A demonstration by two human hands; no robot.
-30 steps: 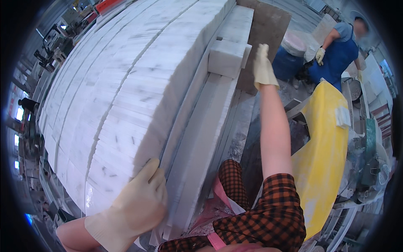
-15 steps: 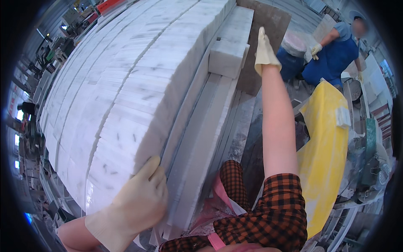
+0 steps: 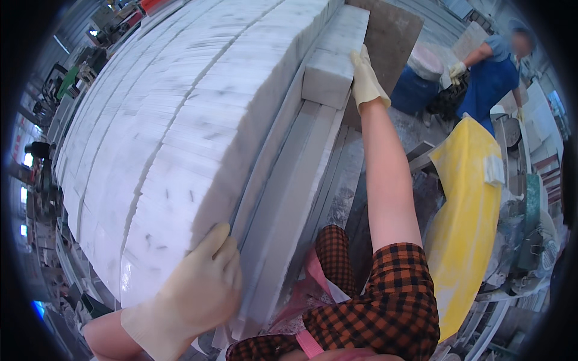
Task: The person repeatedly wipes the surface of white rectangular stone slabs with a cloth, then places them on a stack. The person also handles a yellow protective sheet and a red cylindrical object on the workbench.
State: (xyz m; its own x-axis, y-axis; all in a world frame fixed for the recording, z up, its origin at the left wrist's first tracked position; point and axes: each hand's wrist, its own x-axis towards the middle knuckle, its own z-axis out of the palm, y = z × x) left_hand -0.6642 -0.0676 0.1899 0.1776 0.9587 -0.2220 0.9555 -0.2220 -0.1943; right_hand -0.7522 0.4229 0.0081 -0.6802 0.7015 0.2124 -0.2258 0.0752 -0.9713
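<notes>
A wide bed of thin white marble-like strips with grey flecks (image 3: 198, 132) fills the left and middle, set in long rows. My left hand (image 3: 201, 283), in a cream rubber glove, is at the near right corner of these strips. Its fingers are curled, and the index finger touches the edge; anything inside them is hidden. Further off, a group of white stone pieces (image 3: 328, 75) sits on the ledge beside the rows. My right hand (image 3: 366, 78), in a matching glove, lies with outstretched fingers along the right side of that group.
A long grey ledge (image 3: 289, 174) runs beside the rows. Behind my right hand stands a brown board (image 3: 391, 42). To the right are a blue barrel (image 3: 412, 93) and a yellow sheet (image 3: 463, 222). A co-worker in a blue apron (image 3: 490, 84) is at the far right.
My right hand has moved left and slightly down, from beside the board onto the side of the white stone pieces. My left hand has hardly moved. The co-worker has shifted slightly right.
</notes>
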